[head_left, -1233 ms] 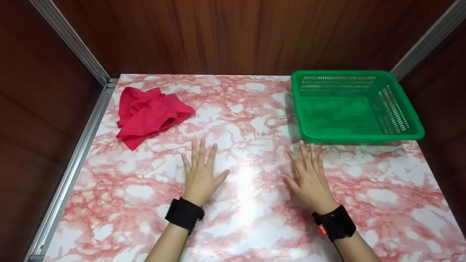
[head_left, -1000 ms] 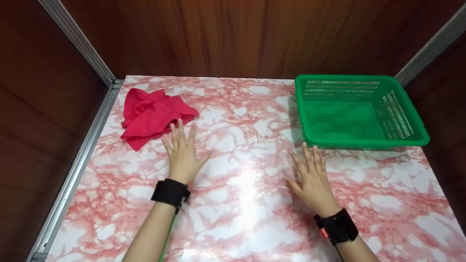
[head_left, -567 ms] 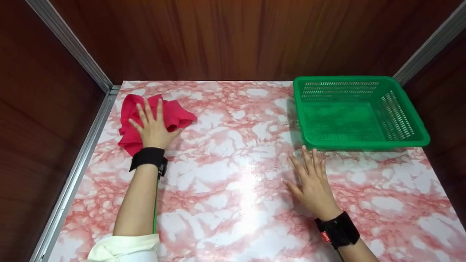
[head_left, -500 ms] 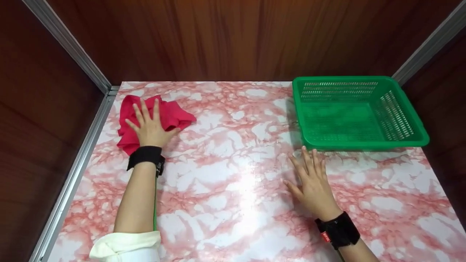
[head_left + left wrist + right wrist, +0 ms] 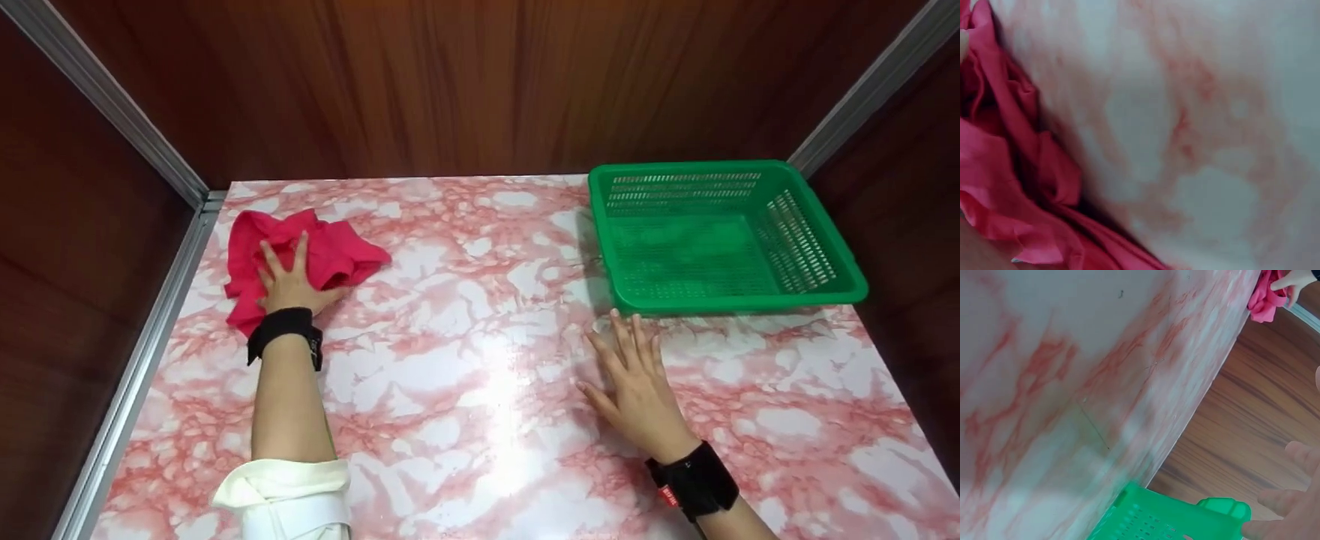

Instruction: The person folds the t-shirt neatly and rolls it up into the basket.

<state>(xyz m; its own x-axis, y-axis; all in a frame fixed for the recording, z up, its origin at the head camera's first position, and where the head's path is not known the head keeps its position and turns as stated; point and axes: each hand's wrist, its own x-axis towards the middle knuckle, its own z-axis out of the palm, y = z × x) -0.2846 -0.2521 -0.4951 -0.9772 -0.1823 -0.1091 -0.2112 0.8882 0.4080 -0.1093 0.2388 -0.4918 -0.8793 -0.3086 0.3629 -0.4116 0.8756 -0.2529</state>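
Note:
A crumpled red cloth point(image 5: 334, 244) lies at the far left of the table; whether it is a garment, its folds do not show. My left hand point(image 5: 289, 289) is over its near part, fingers spread and touching the fabric. In the left wrist view the cloth point(image 5: 994, 152) fills the left side, and only slivers of the hand show. My right hand point(image 5: 641, 394) hovers or rests at the right with fingers extended and nothing in it. Its fingertips are just short of a green plastic basket point(image 5: 739, 304). The right wrist view shows part of the basket point(image 5: 1168, 517).
The table point(image 5: 450, 360) has a red and white marbled top. Dark wood-grain panels point(image 5: 420, 90) stand behind it and at both sides, joined by metal corner rails point(image 5: 127, 112). The basket is in the far right corner, with nothing seen inside.
My left hand has moved from the middle of the table forward and left onto the cloth, its fingers bending slightly lately. The right hand, basket and cloth stay about where they were.

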